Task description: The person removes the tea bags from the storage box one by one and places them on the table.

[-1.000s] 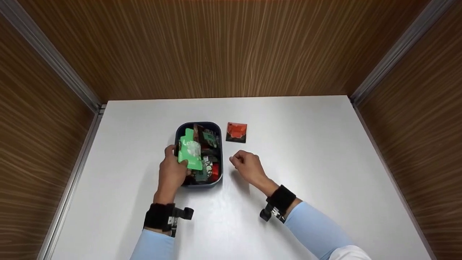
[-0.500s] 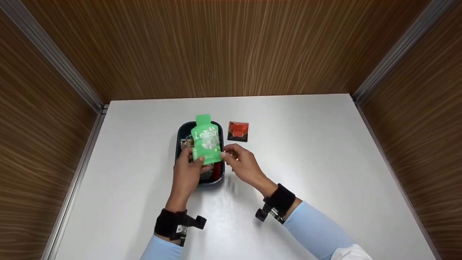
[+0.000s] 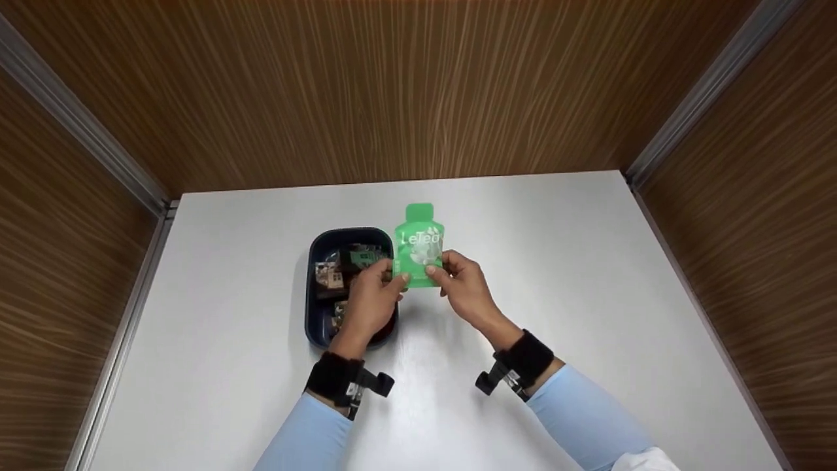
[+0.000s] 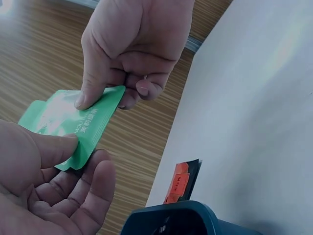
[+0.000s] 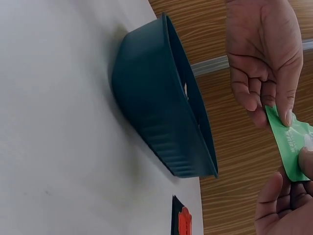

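Both hands pinch a green tea sachet (image 3: 418, 245) printed "LeTea", shaped like a bottle with a narrow top tab. My left hand (image 3: 374, 299) grips its lower left corner between thumb and fingers, and the thumb of my right hand (image 3: 468, 289) lies on its front at the lower right. In the left wrist view the sachet (image 4: 73, 117) is raised above the table. A dark blue bin (image 3: 311, 307) stands just left of it, partly under the left forearm. Inside, dark and brown packets (image 3: 330, 276) show, some covered by that hand.
A red and black sachet (image 4: 180, 186) appears beyond the bin's edge in the left wrist view; the held sachet hides it from the head view. Wood-patterned panels (image 3: 405, 91) enclose the white table (image 3: 556, 261) at the back and sides.
My left hand has lifted the green sachet out over the bin and carried it right, turning it upright. The right hand, earlier holding nothing, now grips it too.
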{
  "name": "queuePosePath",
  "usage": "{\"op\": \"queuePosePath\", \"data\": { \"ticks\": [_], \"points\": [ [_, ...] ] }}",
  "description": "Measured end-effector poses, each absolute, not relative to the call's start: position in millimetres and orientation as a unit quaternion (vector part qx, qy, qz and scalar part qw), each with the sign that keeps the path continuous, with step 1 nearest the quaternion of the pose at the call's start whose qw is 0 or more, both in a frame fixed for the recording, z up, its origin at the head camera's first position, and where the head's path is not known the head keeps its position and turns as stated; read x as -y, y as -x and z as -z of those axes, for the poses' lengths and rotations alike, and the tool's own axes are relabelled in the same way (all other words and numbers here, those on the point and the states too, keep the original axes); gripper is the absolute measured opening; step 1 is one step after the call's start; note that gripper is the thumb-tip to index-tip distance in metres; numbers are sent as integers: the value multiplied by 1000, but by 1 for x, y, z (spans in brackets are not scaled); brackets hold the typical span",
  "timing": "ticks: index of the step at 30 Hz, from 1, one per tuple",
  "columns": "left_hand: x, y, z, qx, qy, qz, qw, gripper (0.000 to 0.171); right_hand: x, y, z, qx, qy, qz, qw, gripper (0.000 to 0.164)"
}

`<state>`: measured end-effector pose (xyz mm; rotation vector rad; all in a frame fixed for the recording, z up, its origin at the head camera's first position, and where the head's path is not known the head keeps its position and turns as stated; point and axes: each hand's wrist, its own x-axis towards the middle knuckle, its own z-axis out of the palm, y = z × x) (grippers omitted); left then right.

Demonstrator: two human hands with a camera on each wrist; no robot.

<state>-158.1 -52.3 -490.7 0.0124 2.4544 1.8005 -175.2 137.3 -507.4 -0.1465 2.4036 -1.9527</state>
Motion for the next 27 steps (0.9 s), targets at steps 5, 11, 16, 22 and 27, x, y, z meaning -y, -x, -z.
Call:
{"op": "queuePosePath", "data": {
  "ticks": [5,11,16,22,27],
  "points": [
    [41,169,493,-831,-16,-552,61,32,-152,182,515,-783,23,621,18,17],
    [31,179,500,-882,-52,-466,48,44,-173,197,524,-790,-23,613,11,22],
    [27,186,506,-925,-108,-365,-15,32,-191,212,533,-818,-55,572,10,30],
    [21,191,512,-956,-158,-236,-67,19,-208,231,550,-866,-88,491,21,38],
    [19,191,517,-964,-157,-197,-80,11,-214,242,564,-890,-102,441,52,42]
  ]
}}
